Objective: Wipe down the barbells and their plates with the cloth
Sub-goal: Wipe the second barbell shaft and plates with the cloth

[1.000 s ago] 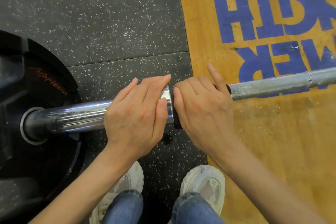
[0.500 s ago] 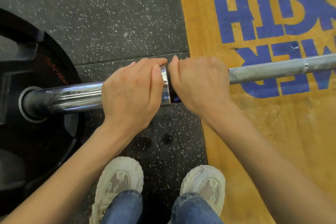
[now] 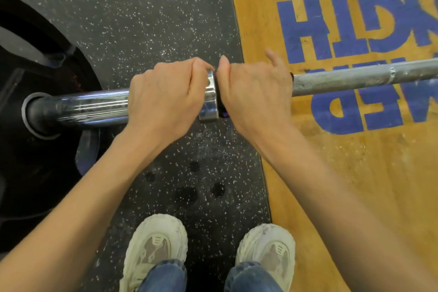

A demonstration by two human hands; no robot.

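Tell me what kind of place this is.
Most likely a gym's weightlifting area. A barbell carries a black plate on its chrome sleeve, and it lies across speckled rubber flooring that meets a wooden lifting platform with large blue lettering.

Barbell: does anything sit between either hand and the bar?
Nothing visible. The left hand grips the barbell's chrome sleeve directly; the right hand wraps the bar just past the collar. Something dark shows under its palm; whether it is the cloth is unclear.
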